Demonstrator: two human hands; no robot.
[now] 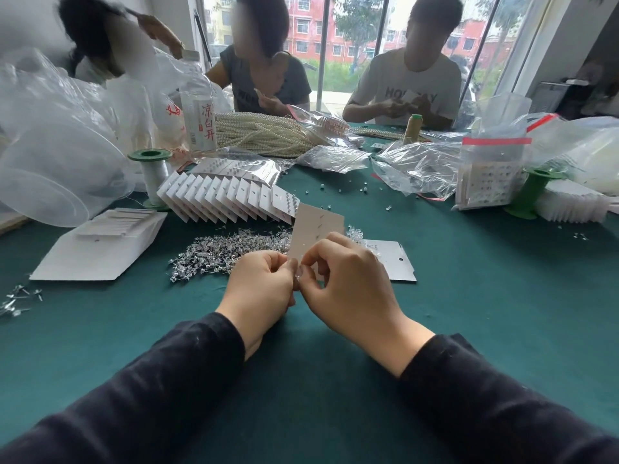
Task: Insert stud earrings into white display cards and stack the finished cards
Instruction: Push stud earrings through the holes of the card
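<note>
Dark-sleeved left hand (259,289) and right hand (351,289) pinch one card (318,226).
Finished cards (227,199) fan out beyond the fingers (311,259); the stud heap (227,249) beside them looks large, so much remains.

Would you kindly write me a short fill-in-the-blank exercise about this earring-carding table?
1. The left hand and right hand pinch one display card; the fanned row behind it holds finished ____.
2. Most loose stud earrings are piled on the held card's ____ side.
3. The thread spool beside that row has ____ flanges.
Missing words: cards; left; green.
</note>
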